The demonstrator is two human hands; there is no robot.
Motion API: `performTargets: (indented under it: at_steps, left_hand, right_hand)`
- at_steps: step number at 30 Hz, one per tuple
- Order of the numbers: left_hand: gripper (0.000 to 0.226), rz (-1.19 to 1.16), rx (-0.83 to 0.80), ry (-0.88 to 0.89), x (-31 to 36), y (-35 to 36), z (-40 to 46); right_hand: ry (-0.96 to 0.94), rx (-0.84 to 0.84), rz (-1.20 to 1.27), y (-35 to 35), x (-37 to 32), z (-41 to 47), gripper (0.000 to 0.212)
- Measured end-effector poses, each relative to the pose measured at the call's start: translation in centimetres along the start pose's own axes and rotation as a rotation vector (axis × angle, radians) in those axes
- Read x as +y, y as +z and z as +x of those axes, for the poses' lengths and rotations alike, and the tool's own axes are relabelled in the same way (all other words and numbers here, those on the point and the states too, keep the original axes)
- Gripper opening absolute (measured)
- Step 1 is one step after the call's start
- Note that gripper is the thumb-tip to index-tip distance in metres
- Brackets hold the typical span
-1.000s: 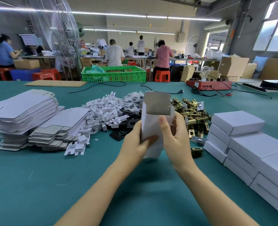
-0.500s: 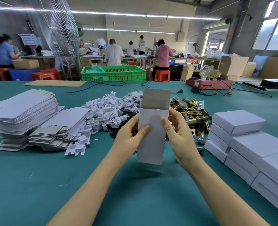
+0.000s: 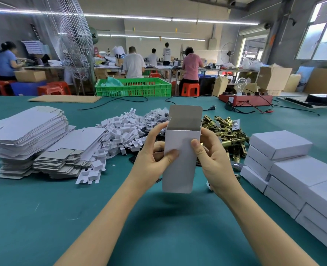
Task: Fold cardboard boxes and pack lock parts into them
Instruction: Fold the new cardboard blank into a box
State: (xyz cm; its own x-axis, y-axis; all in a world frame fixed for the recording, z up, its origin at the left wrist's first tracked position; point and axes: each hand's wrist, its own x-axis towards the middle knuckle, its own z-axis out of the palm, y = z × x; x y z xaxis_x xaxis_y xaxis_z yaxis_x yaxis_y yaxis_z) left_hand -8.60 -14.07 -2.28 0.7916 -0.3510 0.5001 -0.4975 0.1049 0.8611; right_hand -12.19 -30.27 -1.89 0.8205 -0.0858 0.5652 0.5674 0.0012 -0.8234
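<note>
I hold the white cardboard box [image 3: 180,162] upright above the green surface [image 3: 43,217], opened into a tube with its top flap standing up and its mouth facing me. My left hand [image 3: 155,156] grips its left side, thumb pressed on the front panel; my right hand [image 3: 214,158] grips the right side the same way, so both grips are closed around the box. Nothing is inside it that I can see.

I judge this to be the folding step: the body is formed, the top is not yet shut. Whether the bottom end is tucked I cannot tell. Next I would need one hand free to reach a part while the other keeps the box square.

Just behind the box lies the heap of brass-coloured metal lock parts [image 3: 226,131], and to its left the pile of small white plastic inserts [image 3: 120,131]. Further left are the stacks of flat white box blanks [image 3: 30,135]; to my right the stacked finished white boxes [image 3: 293,166]. The box itself hides part of the brass heap.
</note>
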Motion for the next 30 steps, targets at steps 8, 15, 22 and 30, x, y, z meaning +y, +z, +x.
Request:
performTargets:
  at_steps: [8,15,22,30]
  left_hand:
    - [0.032,0.112,-0.016,0.032,0.2,-0.9,0.3]
    - [0.03,0.107,0.028,0.042,-0.2,-0.8,0.2]
    - [0.027,0.028,0.024,0.022,-0.2,-0.7,0.2]
    - [0.028,-0.048,0.048,-0.008,-0.3,0.1,-0.1]
  right_hand:
    - [0.04,-0.032,-0.015,-0.2,0.2,-0.1,0.029]
    - [-0.034,0.002,-0.096,-0.2,0.1,-0.1,0.042]
    - [-0.034,-0.039,-0.128,-0.4,0.1,-0.1,0.029]
    - [0.028,-0.036,-0.169,-0.8,-0.1,-0.2,0.011]
